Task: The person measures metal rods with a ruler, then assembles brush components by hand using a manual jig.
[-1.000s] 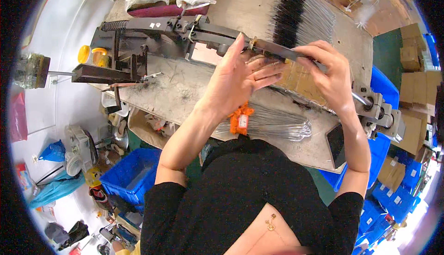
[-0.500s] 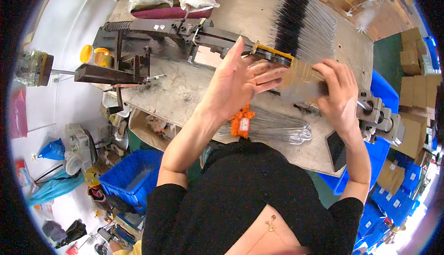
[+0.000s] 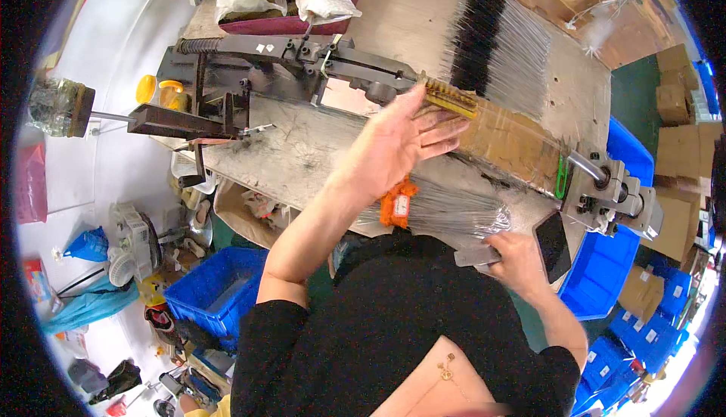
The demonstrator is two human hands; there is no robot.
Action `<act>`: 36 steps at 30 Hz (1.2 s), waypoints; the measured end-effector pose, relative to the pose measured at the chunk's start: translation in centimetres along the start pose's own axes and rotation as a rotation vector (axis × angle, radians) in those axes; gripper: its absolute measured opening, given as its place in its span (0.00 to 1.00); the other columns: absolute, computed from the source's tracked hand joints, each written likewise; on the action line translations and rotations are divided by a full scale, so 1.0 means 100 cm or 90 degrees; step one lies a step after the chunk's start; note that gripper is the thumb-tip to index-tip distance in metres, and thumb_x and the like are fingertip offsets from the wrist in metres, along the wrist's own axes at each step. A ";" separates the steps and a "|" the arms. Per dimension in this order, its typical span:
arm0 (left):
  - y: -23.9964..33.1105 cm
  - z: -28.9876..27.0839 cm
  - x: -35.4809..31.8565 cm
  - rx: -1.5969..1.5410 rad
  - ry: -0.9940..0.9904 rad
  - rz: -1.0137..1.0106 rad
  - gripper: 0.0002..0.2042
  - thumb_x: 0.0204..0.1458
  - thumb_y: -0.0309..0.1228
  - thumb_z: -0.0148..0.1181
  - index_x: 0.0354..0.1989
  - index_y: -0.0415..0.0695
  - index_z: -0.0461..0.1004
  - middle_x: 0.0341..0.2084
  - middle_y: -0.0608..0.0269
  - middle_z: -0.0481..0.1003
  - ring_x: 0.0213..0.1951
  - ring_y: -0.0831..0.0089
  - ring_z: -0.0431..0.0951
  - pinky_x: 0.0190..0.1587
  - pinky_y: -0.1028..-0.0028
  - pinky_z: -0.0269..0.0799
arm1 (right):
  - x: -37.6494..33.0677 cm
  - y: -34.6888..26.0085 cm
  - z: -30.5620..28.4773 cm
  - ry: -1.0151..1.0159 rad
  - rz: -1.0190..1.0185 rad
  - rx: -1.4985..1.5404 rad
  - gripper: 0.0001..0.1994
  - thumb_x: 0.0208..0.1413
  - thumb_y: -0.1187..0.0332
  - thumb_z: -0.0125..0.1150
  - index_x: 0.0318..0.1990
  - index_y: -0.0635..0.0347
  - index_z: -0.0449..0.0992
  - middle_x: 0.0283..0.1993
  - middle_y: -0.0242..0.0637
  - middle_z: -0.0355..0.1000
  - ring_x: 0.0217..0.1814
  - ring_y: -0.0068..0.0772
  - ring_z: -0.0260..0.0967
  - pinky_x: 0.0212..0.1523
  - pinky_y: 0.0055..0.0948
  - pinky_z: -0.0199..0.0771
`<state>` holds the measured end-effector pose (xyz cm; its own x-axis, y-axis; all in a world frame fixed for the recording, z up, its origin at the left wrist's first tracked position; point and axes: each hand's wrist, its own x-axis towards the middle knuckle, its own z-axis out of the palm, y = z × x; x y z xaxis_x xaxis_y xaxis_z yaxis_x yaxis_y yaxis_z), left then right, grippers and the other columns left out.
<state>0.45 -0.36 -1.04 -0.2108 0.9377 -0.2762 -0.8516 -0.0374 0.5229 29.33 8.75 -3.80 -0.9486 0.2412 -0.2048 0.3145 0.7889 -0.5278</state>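
Observation:
My left hand (image 3: 404, 141) is stretched out flat, palm up, beside a narrow yellow-edged trough (image 3: 450, 101) on the machine. Its thumb lies at the trough's left end, and its fingers lie just below the near edge. Fine dark bristle-like stuff shows along the trough. My right hand (image 3: 518, 262) is near the table's front edge, pinching a thin flat greyish plate (image 3: 476, 256). Just beyond it lies a bundle of looped metal wires (image 3: 461, 209), with an orange fuzzy band (image 3: 397, 204) carrying a small white face at its left end.
A dark metal machine arm (image 3: 355, 65) runs across the table into a cardboard-covered section (image 3: 514, 137) and a clamp (image 3: 616, 194). Black-bristled wire brushes (image 3: 491, 39) lie at the back. A phone (image 3: 553, 243) rests at the right edge. Blue bins (image 3: 212, 288) stand below.
My right hand has come from the cardboard-covered section down toward me, carrying the flat plate. The trough now shows its yellow near side more. My left hand has barely moved.

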 end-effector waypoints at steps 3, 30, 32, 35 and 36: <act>-0.030 -0.008 0.001 -0.039 0.124 -0.027 0.25 0.64 0.43 0.41 0.63 0.38 0.58 0.61 0.47 0.63 0.61 0.54 0.66 0.64 0.57 0.59 | -0.017 0.005 0.049 0.075 0.077 0.070 0.13 0.36 0.75 0.65 0.34 0.58 0.75 0.32 0.41 0.72 0.32 0.48 0.73 0.32 0.41 0.73; -0.039 -0.064 -0.044 0.638 0.258 0.223 0.15 0.54 0.32 0.60 0.47 0.39 0.69 0.36 0.57 0.74 0.40 0.71 0.75 0.44 0.70 0.73 | -0.019 0.028 -0.123 0.599 0.079 0.443 0.06 0.59 0.76 0.51 0.43 0.60 0.69 0.26 0.32 0.67 0.20 0.17 0.59 0.20 0.16 0.59; -0.040 -0.052 -0.020 0.448 0.135 0.133 0.13 0.53 0.32 0.60 0.44 0.40 0.70 0.33 0.59 0.74 0.39 0.71 0.75 0.42 0.70 0.73 | -0.004 0.018 -0.135 0.612 0.049 0.458 0.06 0.59 0.75 0.52 0.43 0.60 0.69 0.26 0.32 0.67 0.19 0.16 0.58 0.19 0.15 0.57; -0.032 -0.046 -0.012 0.086 0.175 -0.072 0.11 0.52 0.35 0.61 0.38 0.42 0.69 0.29 0.62 0.73 0.37 0.71 0.76 0.40 0.68 0.74 | 0.024 0.012 -0.133 0.556 0.055 0.412 0.08 0.60 0.74 0.53 0.46 0.61 0.69 0.26 0.31 0.67 0.18 0.16 0.59 0.19 0.17 0.58; -0.021 -0.033 -0.018 0.002 0.094 -0.054 0.15 0.53 0.35 0.61 0.43 0.42 0.66 0.32 0.62 0.73 0.39 0.70 0.75 0.42 0.68 0.73 | 0.033 0.010 -0.131 0.544 0.045 0.434 0.08 0.60 0.74 0.53 0.46 0.61 0.69 0.26 0.31 0.67 0.18 0.16 0.60 0.19 0.17 0.59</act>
<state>1.03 -3.10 -4.35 -0.2063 0.8762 -0.4357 -0.8683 0.0414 0.4943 26.11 17.77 5.82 -0.5554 0.7937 0.2480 0.0718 0.3428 -0.9367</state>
